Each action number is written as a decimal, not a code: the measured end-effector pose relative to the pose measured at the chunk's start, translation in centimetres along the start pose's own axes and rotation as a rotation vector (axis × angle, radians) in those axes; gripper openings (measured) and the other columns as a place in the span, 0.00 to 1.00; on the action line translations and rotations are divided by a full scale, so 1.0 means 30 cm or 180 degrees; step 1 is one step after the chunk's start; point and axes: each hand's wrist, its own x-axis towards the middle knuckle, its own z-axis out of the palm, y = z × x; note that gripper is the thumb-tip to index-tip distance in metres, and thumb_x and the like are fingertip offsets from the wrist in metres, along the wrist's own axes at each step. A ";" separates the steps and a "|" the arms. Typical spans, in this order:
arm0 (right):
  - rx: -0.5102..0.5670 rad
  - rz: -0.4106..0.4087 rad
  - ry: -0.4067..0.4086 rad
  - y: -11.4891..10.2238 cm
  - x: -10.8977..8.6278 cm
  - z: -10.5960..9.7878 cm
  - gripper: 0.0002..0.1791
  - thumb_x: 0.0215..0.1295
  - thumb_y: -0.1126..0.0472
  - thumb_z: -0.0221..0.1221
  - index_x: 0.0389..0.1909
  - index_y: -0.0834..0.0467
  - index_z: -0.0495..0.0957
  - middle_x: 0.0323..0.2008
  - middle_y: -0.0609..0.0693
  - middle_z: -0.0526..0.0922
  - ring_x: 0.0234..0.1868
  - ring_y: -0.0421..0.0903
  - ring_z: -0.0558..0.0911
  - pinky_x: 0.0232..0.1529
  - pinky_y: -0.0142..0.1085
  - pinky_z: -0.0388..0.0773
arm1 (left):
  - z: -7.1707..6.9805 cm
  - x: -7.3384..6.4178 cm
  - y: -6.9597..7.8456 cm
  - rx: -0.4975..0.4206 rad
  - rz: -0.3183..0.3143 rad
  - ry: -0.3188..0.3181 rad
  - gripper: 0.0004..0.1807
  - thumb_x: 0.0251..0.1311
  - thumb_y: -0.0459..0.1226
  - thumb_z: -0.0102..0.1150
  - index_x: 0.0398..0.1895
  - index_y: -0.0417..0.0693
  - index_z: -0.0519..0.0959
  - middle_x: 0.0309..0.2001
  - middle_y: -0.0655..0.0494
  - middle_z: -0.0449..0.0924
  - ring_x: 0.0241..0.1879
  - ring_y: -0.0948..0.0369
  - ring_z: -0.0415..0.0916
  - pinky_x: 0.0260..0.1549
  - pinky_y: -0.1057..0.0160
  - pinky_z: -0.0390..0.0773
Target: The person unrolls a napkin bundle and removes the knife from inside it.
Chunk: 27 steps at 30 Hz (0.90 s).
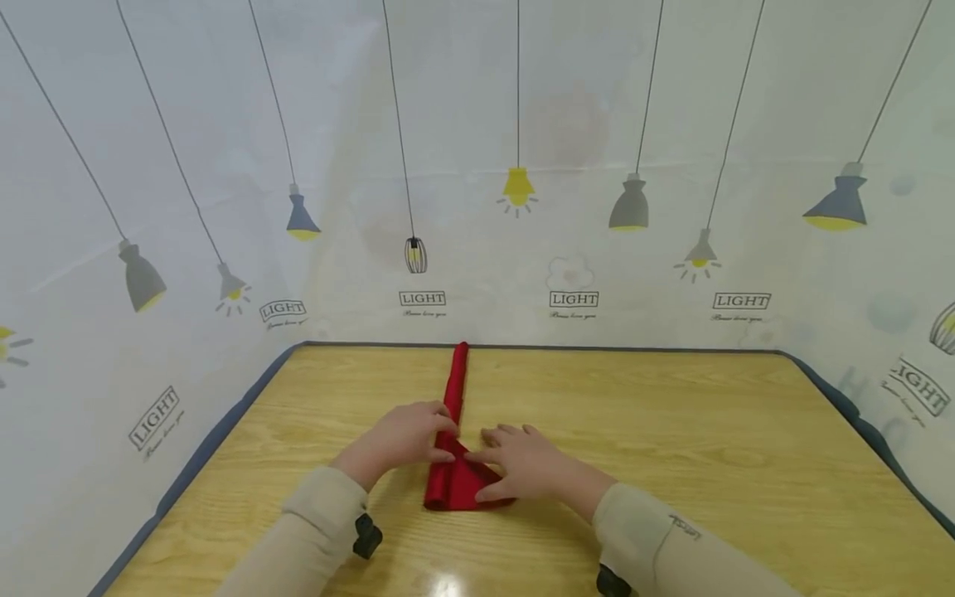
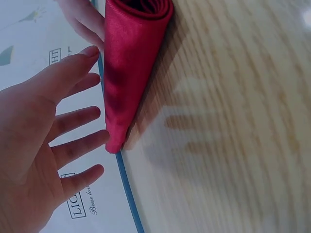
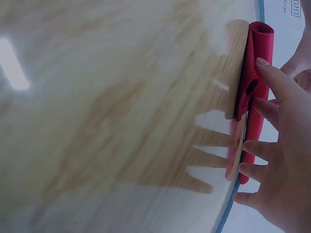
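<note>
A red cloth (image 1: 456, 381) lies on the table, rolled into a long narrow tube that runs away from me to the back edge. At its near end a triangular flap (image 1: 468, 489) spreads flat to the right. My left hand (image 1: 406, 433) is over the left side of the roll, its fingers apart and gently bent beside the cloth (image 2: 129, 68). From the right, my right hand (image 1: 525, 460) reaches over the flap with fingers spread. In the right wrist view its thumb and forefinger overlap the cloth (image 3: 263, 46), whose end shows spiral layers.
The wood-grain table (image 1: 671, 431) has a dark blue edge (image 1: 597, 348) along the back and sides. White sheeting (image 1: 477, 99) printed with hanging lamps and the word LIGHT rises around it. Glare spots shine on the tabletop.
</note>
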 end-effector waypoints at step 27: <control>0.0583 0.0256 -0.0161 0.014 0.016 0.013 0.35 0.53 0.31 0.64 0.63 0.35 0.75 0.71 0.55 0.62 0.71 0.64 0.57 0.60 0.68 0.56 | 0.033 -0.026 0.113 0.0360 -0.0452 -0.0374 0.30 0.55 0.58 0.64 0.57 0.54 0.78 0.65 0.52 0.67 0.58 0.49 0.70 0.50 0.47 0.76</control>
